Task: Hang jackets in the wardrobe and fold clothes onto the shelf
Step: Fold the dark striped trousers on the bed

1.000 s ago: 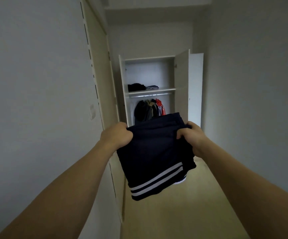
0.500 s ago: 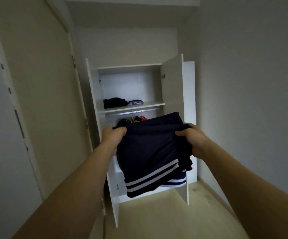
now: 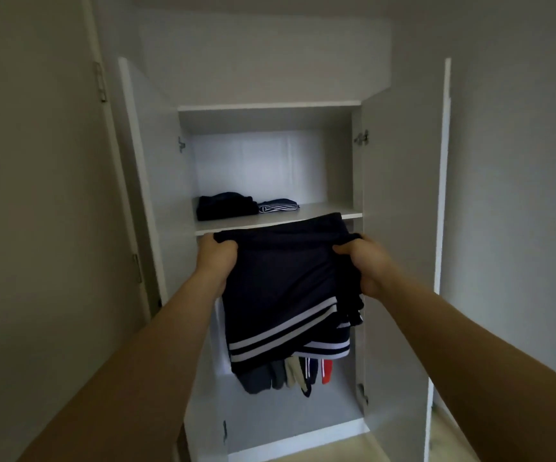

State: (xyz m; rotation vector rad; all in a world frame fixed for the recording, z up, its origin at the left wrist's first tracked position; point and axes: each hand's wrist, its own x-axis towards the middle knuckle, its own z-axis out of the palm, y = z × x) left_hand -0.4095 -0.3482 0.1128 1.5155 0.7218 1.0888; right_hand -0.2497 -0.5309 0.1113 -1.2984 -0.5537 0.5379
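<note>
The left hand (image 3: 217, 258) and right hand (image 3: 363, 266) grip the folded garment (image 3: 280, 295) by its top edge. Its long axis hangs vertical, striped hem down, before the shelf (image 3: 270, 219).

A dim home bedroom or hallway nook, shown by a tall white laminate wardrobe (image 3: 400, 228) with open doors, dark folded clothes (image 3: 226, 206) on its white shelf (image 3: 320, 213), hanging jackets (image 3: 286, 375) beneath, plain pale walls (image 3: 520, 195).

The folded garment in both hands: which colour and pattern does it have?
The folded garment is dark navy with two white stripes near its lower edge, as the head view shows.
</note>
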